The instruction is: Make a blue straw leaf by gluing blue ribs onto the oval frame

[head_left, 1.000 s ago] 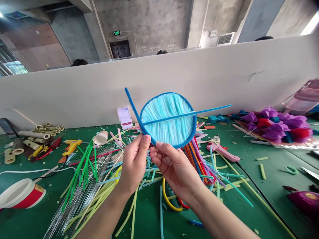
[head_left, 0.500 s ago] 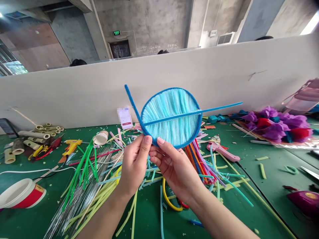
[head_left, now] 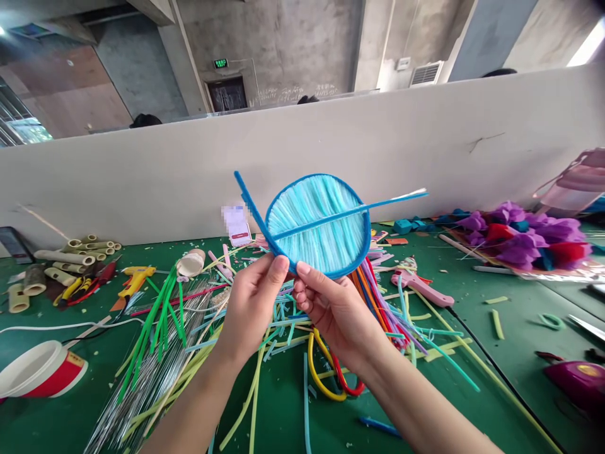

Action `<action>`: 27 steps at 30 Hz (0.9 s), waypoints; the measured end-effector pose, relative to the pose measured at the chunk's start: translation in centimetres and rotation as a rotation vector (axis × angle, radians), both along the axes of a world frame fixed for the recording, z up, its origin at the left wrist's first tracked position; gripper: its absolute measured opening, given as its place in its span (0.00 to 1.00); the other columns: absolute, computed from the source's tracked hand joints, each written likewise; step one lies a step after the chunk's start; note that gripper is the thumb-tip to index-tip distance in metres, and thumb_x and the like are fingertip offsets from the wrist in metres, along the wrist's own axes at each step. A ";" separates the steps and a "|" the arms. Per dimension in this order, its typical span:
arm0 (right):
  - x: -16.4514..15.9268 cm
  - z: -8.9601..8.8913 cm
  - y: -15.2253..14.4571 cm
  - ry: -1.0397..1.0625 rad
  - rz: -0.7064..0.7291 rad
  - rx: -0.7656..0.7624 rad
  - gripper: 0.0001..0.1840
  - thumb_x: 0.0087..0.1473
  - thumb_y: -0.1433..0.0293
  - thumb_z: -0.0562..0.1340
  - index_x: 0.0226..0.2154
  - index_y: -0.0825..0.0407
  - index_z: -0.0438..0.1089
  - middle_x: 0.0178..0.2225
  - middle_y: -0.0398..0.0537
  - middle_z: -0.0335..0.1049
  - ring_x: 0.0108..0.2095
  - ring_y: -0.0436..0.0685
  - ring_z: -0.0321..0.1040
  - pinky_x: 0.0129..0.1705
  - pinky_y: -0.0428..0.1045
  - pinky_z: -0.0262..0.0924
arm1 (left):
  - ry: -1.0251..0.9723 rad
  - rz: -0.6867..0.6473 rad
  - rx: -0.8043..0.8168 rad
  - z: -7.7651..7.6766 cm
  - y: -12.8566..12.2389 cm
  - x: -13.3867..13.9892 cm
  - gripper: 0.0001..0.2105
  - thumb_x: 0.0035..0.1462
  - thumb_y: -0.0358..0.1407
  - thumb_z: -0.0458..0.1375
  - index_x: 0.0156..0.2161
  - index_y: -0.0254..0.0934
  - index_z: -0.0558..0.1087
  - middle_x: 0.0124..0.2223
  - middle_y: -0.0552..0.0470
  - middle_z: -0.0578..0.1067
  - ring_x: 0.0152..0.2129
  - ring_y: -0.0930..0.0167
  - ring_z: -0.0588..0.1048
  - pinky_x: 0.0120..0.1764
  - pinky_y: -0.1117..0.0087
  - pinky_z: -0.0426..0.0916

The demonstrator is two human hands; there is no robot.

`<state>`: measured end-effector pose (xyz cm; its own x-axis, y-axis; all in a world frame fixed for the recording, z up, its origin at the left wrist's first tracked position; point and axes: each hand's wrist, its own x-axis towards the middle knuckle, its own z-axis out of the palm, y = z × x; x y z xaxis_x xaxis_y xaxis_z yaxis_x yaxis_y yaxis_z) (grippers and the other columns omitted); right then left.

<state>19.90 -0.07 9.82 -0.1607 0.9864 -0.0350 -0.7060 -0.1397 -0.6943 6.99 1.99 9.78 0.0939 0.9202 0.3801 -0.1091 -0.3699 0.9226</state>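
Note:
Between my two hands, above the table, is an oval pipe-cleaner piece [head_left: 321, 246] filled with rows of light-blue and white pipe cleaners inside a dark-blue rim. A dark-blue strip [head_left: 326, 218] crosses its face and sticks out past the right side, with a whitish end; another blue end [head_left: 246, 189] points up at the left. My left hand [head_left: 258, 296] pinches the lower left rim between thumb and fingers. Just beside it, my right hand [head_left: 328, 299] pinches the bottom rim, thumb in front and fingers curled behind. Both hands are closed on the piece.
Left on the green table lie green pipe cleaners [head_left: 161, 315], metal wires [head_left: 155, 359], a yellow glue gun [head_left: 135, 280] and a paper bowl [head_left: 42, 372]. Right are a pink glue gun [head_left: 423, 288], scissors [head_left: 588, 331] and purple-red flowers [head_left: 524, 236]. Behind stands a white partition [head_left: 189, 176].
The oval piece has turned slightly, so it looks narrower and its right-hand strip end sits further left and shows a whitish edge. Both hands keep their pinch.

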 end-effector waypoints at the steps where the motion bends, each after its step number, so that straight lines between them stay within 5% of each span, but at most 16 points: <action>1: 0.3 0.1 0.1 -0.022 0.011 0.018 0.11 0.45 0.65 0.75 0.25 0.56 0.78 0.22 0.42 0.75 0.21 0.43 0.68 0.26 0.37 0.64 | -0.028 -0.018 -0.004 0.2 0.1 -0.1 0.17 0.60 0.49 0.60 0.28 0.38 0.72 0.27 0.53 0.73 0.24 0.71 0.69 0.29 0.71 0.64; 6: 1.4 0.7 0.4 -0.082 0.088 0.054 0.12 0.49 0.65 0.73 0.24 0.56 0.77 0.23 0.43 0.75 0.23 0.44 0.69 0.28 0.39 0.65 | -0.135 -0.029 -0.046 1.2 0.3 -0.7 0.13 0.59 0.46 0.62 0.38 0.38 0.80 0.36 0.48 0.81 0.32 0.67 0.78 0.35 0.68 0.71; 18: 1.9 0.5 0.9 -0.236 0.037 0.010 0.13 0.42 0.65 0.76 0.26 0.58 0.78 0.25 0.46 0.76 0.25 0.46 0.70 0.30 0.41 0.66 | -0.111 0.001 -0.065 1.0 0.3 -0.5 0.11 0.60 0.42 0.61 0.38 0.37 0.80 0.35 0.47 0.82 0.34 0.64 0.80 0.35 0.66 0.74; 27: 2.3 -0.6 1.7 -0.383 -0.007 0.132 0.17 0.45 0.59 0.74 0.28 0.57 0.77 0.26 0.46 0.76 0.26 0.49 0.72 0.33 0.45 0.68 | -0.174 -0.095 -0.219 0.1 1.4 -0.8 0.11 0.55 0.41 0.67 0.35 0.34 0.80 0.36 0.47 0.82 0.35 0.65 0.80 0.43 0.64 0.73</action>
